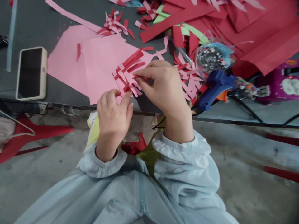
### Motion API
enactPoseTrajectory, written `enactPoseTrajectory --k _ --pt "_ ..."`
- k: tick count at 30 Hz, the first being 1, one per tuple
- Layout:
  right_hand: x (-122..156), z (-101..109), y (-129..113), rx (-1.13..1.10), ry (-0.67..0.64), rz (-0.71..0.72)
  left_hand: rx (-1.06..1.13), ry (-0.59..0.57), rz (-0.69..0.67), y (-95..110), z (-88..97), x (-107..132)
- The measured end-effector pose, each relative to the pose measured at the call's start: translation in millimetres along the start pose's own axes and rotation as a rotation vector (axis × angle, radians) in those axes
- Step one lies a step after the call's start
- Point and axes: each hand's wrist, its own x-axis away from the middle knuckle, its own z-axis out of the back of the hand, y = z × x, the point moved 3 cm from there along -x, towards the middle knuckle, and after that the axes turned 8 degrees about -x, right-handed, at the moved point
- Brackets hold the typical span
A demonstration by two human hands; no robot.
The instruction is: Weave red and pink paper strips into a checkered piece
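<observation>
A woven mat of red and pink paper strips (128,74) lies at the near edge of the dark table (70,12), on top of pink paper sheets (98,59). My left hand (113,116) is curled, its thumb and fingers pinching the mat's near corner. My right hand (160,85) is closed in a pinch on a red strip at the mat's right side. Both wrists come out of pale blue sleeves.
A phone-like device (31,73) lies at the left. A blue glue gun (216,88) rests right of my hands, beside a clear bag of googly eyes (211,57). Red paper sheets (257,28), green strips and scraps cover the far right. A purple object (280,82) sits at the right edge.
</observation>
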Motion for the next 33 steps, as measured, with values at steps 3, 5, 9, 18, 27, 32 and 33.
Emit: enactPoseTrajectory --k 3,5,9,18,27,32,33 --pt "-1 -1 2 -0.020 -0.007 -0.014 0.002 -0.007 0.001 0 -1.1 0" --pt "-1 -1 5 -0.039 -0.013 -0.020 0.001 -0.016 0.006 0 -1.3 -1" --pt "0 0 10 -0.043 0.015 -0.058 -0.001 -0.038 0.019 -1 -0.9 -2" --pt "3 1 19 -0.020 0.028 -0.134 0.006 -0.030 0.028 -2 -0.9 -3" --pt "2 0 12 0.018 -0.045 -0.187 0.047 -0.017 0.014 -3 0.6 -2" --pt "4 4 11 0.030 -0.034 -0.192 0.054 -0.005 0.020 -3 0.2 -1" --pt "5 5 10 0.035 -0.036 -0.190 0.056 -0.008 0.022 -3 -0.2 -1"
